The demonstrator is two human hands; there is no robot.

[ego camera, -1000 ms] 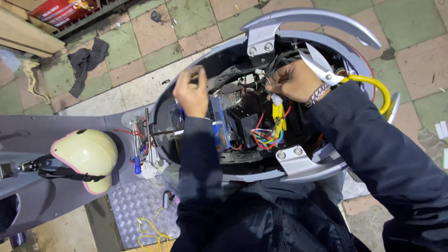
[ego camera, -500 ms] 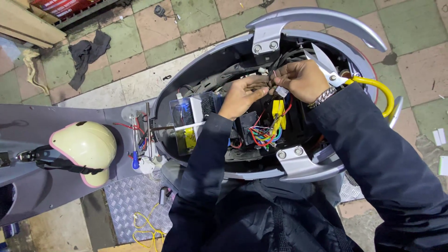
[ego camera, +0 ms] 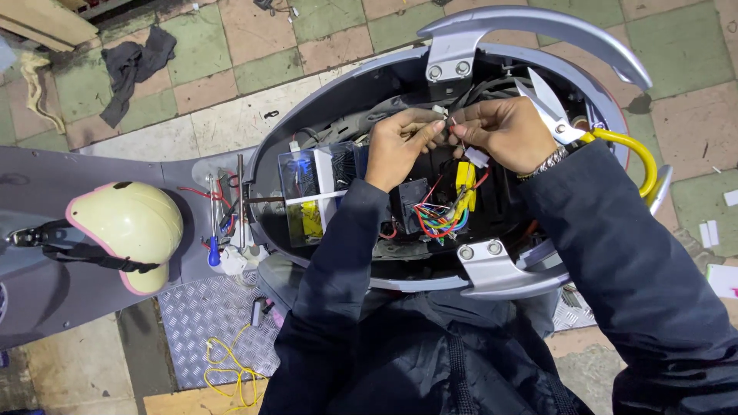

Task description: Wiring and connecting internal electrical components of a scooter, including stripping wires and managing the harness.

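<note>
Near: diamond-plate footboard (ego camera: 192, 323), yellow wire coil (ego camera: 231, 369). Both hands inside tight scooter bay (ego camera: 346, 100): left hand (ego camera: 400, 146), right hand (ego camera: 503, 131) pinching thin wires (ego camera: 453, 127), probably same strand. Scissors (ego camera: 550, 107) hooked on right hand. Yellow connector (ego camera: 465, 177) below.

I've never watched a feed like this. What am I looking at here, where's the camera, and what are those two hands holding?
The one camera sits on the person's head and looks down. Below is the opened rear compartment of a grey scooter, full of coloured wires. The left hand and right hand meet over it, pinching thin wires between the fingertips. Yellow-handled scissors hang from the right hand. A cream helmet lies on the scooter's footboard, with small tools beside it. A dark rag lies on the tiled floor.
</note>
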